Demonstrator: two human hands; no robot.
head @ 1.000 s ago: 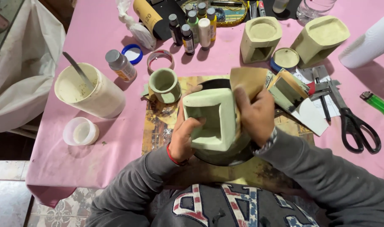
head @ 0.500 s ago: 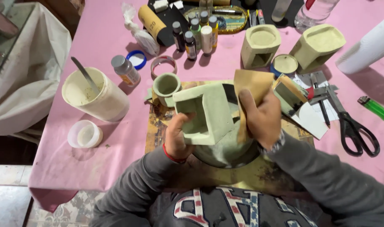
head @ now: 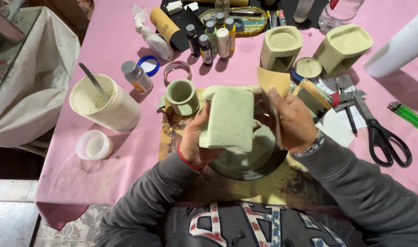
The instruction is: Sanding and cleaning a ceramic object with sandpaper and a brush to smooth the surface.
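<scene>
Left hand (head: 195, 142) gripped pale green rectangular cast block (head: 227, 118) from beneath, at frame centre above dark round dish (head: 259, 158). Right hand (head: 293, 121) at block's 3 o'clock, clasped on folded tan sandpaper sheet (head: 273, 82) pressed against block's side. Small green round cup (head: 181, 96) at block's 10 o'clock. White tub with stirrer (head: 103, 103) at 9 o'clock. Black-handled scissors (head: 378, 130) at 3 o'clock, on pink tablecloth (head: 103, 174).
</scene>
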